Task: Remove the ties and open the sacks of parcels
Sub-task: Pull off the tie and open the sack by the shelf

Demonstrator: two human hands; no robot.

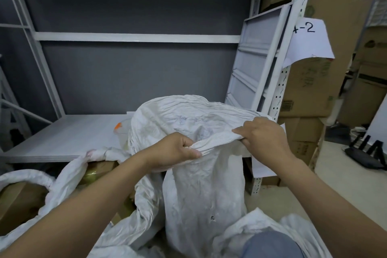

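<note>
A white woven sack [201, 190] stands upright in the middle, its mouth pulled wide into a crumpled rim at the top. My left hand [176, 151] grips the near rim of the mouth in a fist. My right hand [263, 134] pinches the same rim further right, fingers curled under the fabric. No tie is visible on this sack. What lies inside is hidden by the raised fabric.
Another opened white sack [27, 176] with brown cardboard boxes [18, 201] lies at the left. A grey shelf board [69, 138] of the white metal rack sits behind. Stacked cartons [307, 90] and a paper label [310, 37] are on the right.
</note>
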